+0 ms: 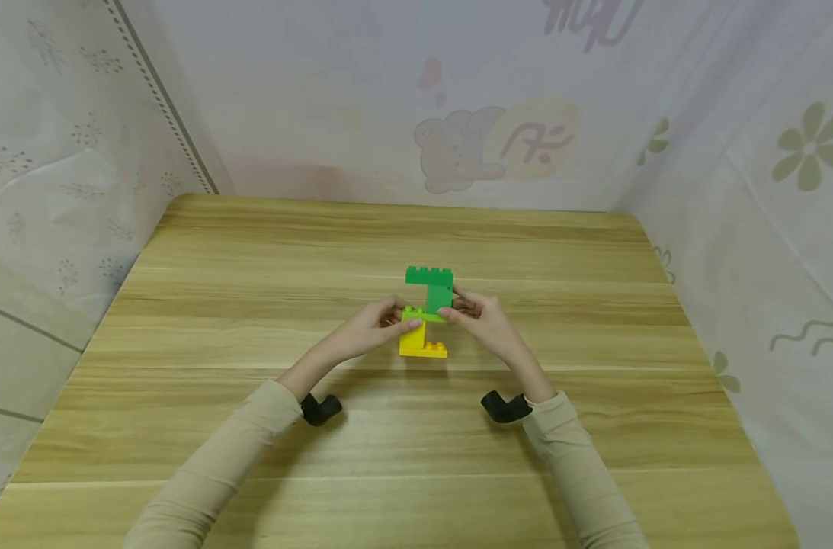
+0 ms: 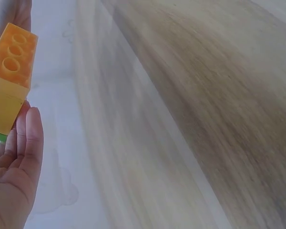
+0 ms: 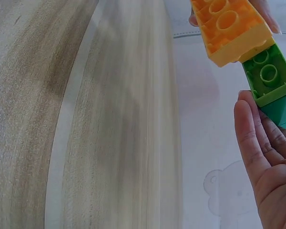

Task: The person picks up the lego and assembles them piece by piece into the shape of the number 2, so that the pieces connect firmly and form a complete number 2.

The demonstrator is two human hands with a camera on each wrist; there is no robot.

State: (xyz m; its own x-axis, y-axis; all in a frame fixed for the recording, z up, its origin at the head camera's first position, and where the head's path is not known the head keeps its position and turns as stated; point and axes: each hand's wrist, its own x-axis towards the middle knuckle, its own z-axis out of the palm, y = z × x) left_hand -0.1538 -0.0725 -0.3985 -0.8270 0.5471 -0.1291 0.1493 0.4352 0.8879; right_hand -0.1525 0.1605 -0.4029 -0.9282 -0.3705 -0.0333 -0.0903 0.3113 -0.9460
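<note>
Both hands hold one stack of toy building bricks above the table. At its top a dark green brick (image 1: 428, 276) spans over a green block (image 1: 440, 297). Below these lies a thin light green brick (image 1: 433, 317), then a yellow block (image 1: 412, 335) and a yellow brick (image 1: 423, 352) at the bottom. My left hand (image 1: 371, 328) pinches the stack's left side at the yellow block, thumb in front. My right hand (image 1: 483, 322) grips the green block from the right. In the right wrist view the hollow underside of the yellow brick (image 3: 233, 28) shows.
A wood-grain table (image 1: 416, 473) lies beneath the hands. Behind it hangs a pale printed cloth (image 1: 361, 91) with a bear figure. Patterned cloth also covers both sides. Black wrist mounts (image 1: 321, 409) stick out from the sleeves.
</note>
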